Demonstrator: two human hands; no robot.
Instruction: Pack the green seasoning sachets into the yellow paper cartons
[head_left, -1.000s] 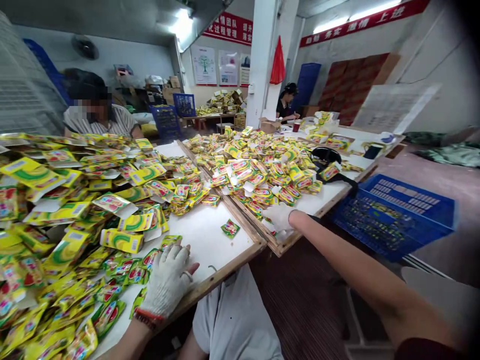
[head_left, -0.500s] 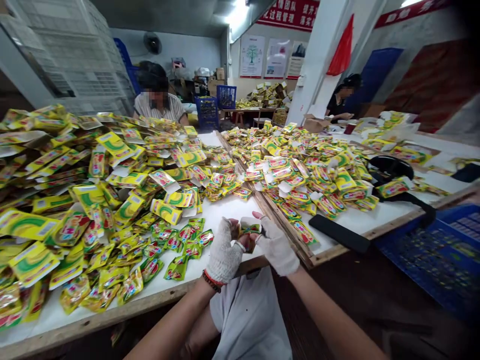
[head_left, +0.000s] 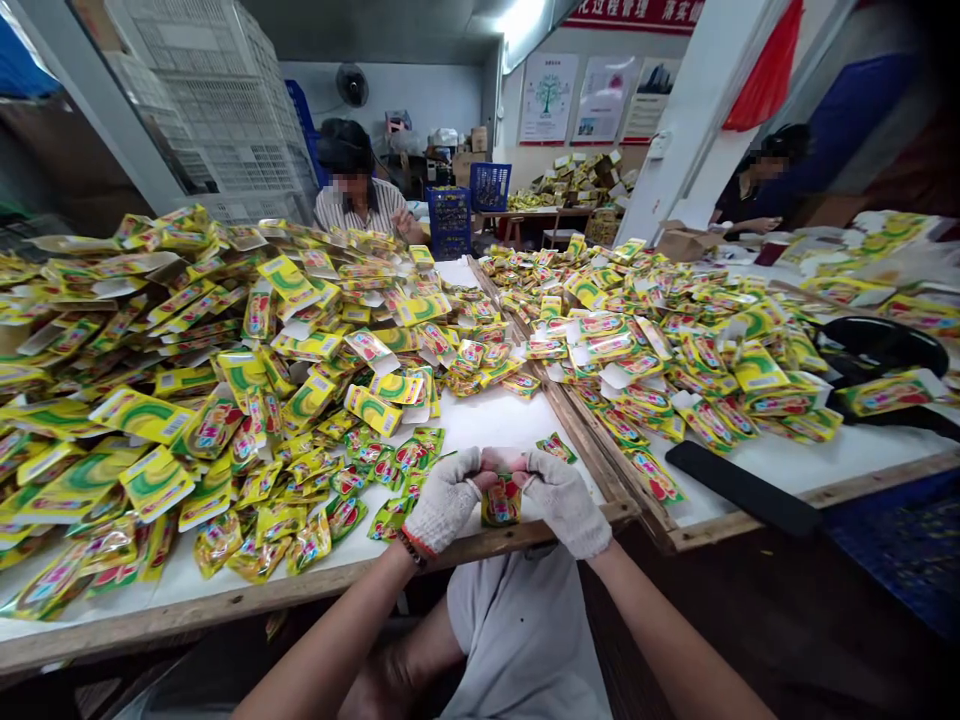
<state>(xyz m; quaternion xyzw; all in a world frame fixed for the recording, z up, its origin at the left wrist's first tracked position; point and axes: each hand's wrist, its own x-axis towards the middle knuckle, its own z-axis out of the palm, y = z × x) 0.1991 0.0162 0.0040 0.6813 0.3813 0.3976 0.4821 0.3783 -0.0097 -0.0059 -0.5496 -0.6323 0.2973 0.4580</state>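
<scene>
My left hand [head_left: 444, 502], in a white fingertip-less glove, is closed on the left side of a small printed box [head_left: 501, 503]. My right hand [head_left: 564, 500], gloved the same way, pinches its right side. The box is yellow and green with red print and hangs upright over the table's front edge; a pale flap seems to show at its top, blurred. Left of my left hand lie several shiny green packets [head_left: 390, 518]. Another green packet [head_left: 556, 447] rests just beyond my right hand.
A high heap of yellow boxes [head_left: 157, 415] covers the left of the table. Past a wooden divider [head_left: 592, 455] lies a second heap [head_left: 637, 330], with a black bar [head_left: 739, 490] near the edge. Two people sit across, one left [head_left: 360, 200], one right [head_left: 761, 190].
My view has turned a little left, so the scene sits further right. The box's printed face now shows more fully below my fingers. A green packet has come into sight beyond my right hand.
</scene>
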